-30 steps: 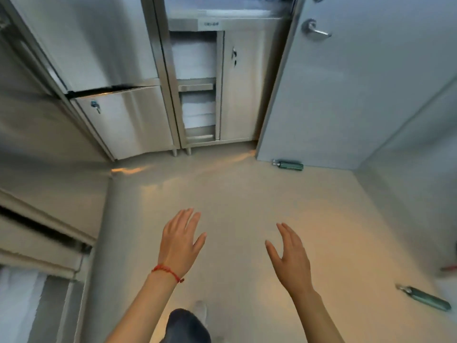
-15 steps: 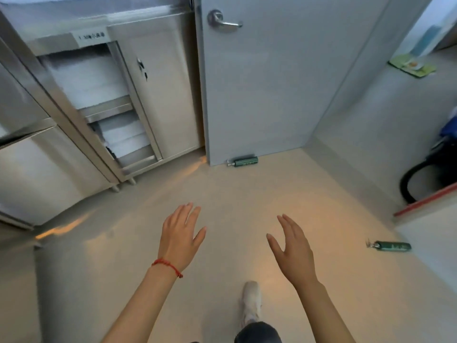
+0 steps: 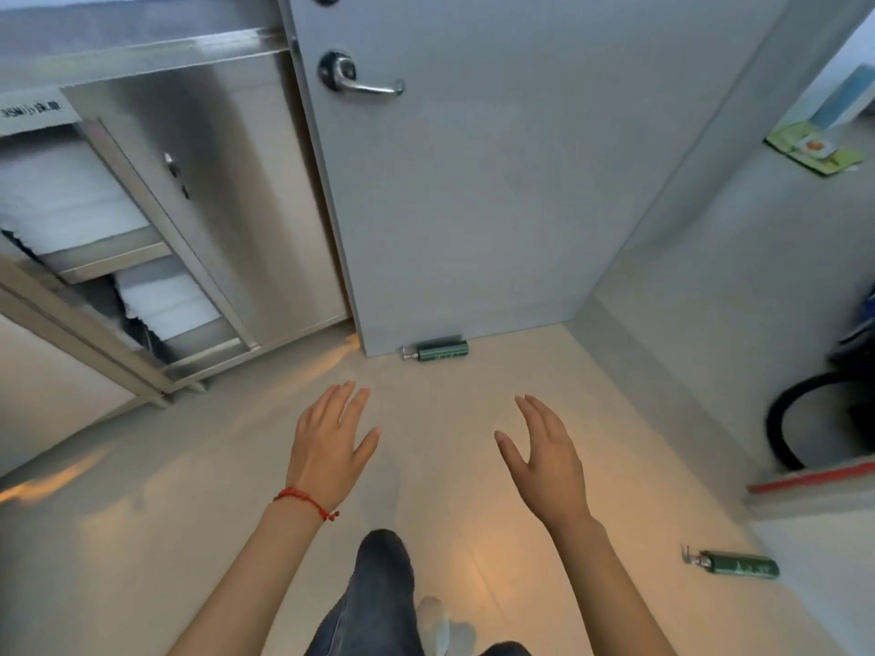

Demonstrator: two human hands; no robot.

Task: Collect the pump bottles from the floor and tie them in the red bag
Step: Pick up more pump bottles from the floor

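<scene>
Two green pump bottles (image 3: 438,350) (image 3: 738,564) show; pump heads blur, lettering unreadable.

I see one green pump bottle (image 3: 438,350) lying on the pale floor (image 3: 189,490) against the foot of the grey door (image 3: 497,182), ahead of both hands. A second green pump bottle (image 3: 738,564) lies far right, nearer me. The steel cabinet (image 3: 213,205) stands left of the door.

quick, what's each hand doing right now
Left hand: open, fingers straight, holding nothing.
Right hand: open, fingers straight, holding nothing.
</scene>
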